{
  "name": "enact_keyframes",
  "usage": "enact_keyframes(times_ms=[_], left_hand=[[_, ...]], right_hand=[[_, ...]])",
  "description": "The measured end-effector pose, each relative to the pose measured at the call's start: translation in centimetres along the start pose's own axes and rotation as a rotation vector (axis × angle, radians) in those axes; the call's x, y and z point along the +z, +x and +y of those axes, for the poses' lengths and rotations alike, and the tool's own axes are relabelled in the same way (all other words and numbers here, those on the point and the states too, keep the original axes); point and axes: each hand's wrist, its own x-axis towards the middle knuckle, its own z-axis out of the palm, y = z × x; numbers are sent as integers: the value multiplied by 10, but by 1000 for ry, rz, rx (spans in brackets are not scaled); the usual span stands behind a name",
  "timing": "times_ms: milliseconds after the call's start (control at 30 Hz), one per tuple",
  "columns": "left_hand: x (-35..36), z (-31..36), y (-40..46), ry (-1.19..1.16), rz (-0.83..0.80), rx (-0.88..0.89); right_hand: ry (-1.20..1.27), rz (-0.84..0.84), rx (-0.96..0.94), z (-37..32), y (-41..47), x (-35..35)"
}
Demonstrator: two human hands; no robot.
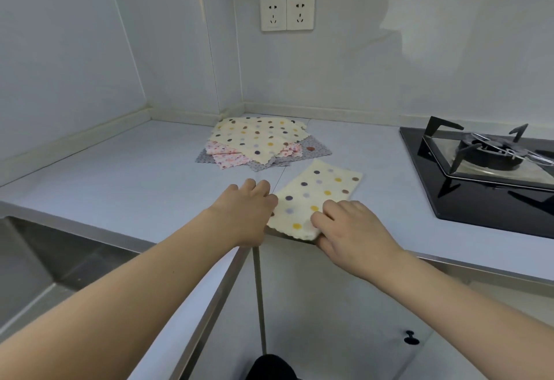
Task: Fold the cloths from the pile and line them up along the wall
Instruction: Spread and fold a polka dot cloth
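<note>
Here, in the head view, a cream dotted cloth, folded into a long strip, is laid on the pale counter at its front edge, slanting away toward the stove. The left hand is set at the strip's left edge, its fingers curled and close together, knuckles up; whether cloth is pinched beneath them cannot be told. The right hand is placed on the near right corner, fingers pressed together flat on top and the thumb tucked under the edge, so the corner is pinched. The pile of unfolded cloths is seen farther back in the corner by the wall, cream on top, pink and grey beneath. A steel sink is seen at the left.
</note>
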Motion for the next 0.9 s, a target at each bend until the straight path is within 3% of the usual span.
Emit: enact_keyframes(times_ms=[67,167,300,400,600,800,900], left_hand=[[1,-5,-1,-46,74,34],[-6,-19,0,-377,37,-19],[-15,-29,11,-992,42,-150],[-21,-26,38,-1232,124,-223],[-18,-9,117,-1318,218,-334],[4,10,169,-986,184,-373],[14,16,174,-809,175,-371]], right_hand=[[6,29,1,-2,0,-5],[65,-2,33,-1,-1,-20],[508,-87,362,24,7,-32],[657,-66,525,48,26,-34],[584,-173,682,96,59,-7],[468,-276,781,127,65,34],[434,-242,772,130,58,47]])
